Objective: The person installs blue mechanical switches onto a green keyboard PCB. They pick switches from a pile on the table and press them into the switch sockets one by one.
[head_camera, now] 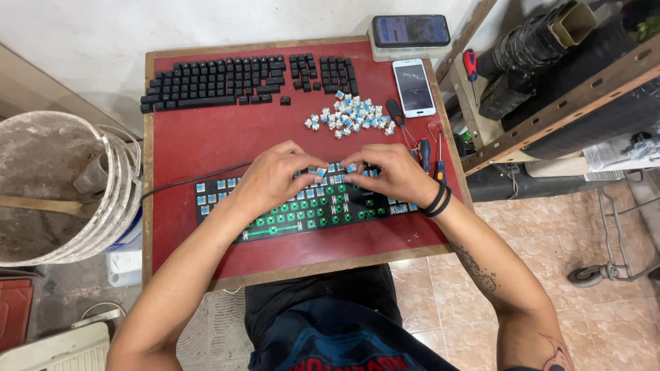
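Note:
A bare keyboard frame (pixel 302 216) with a green circuit board and some blue-topped switches lies near the front of a red table (pixel 206 137). My left hand (pixel 275 175) rests over its upper middle, fingertips pinching a blue switch (pixel 321 172). My right hand (pixel 388 172) sits just right of it, fingertips on a switch (pixel 351 167) in the top row. A pile of loose blue switches (pixel 350 115) lies beyond the hands. The removed black keycaps (pixel 234 81) are laid out in keyboard order at the back.
A white phone (pixel 414 87) lies at the table's right edge, and a dark phone (pixel 411 31) rests on a box behind it. Small tools and screwdrivers (pixel 430 154) lie right of the frame. A dirty bucket (pixel 55 185) stands left; a metal rack (pixel 550 103) stands right.

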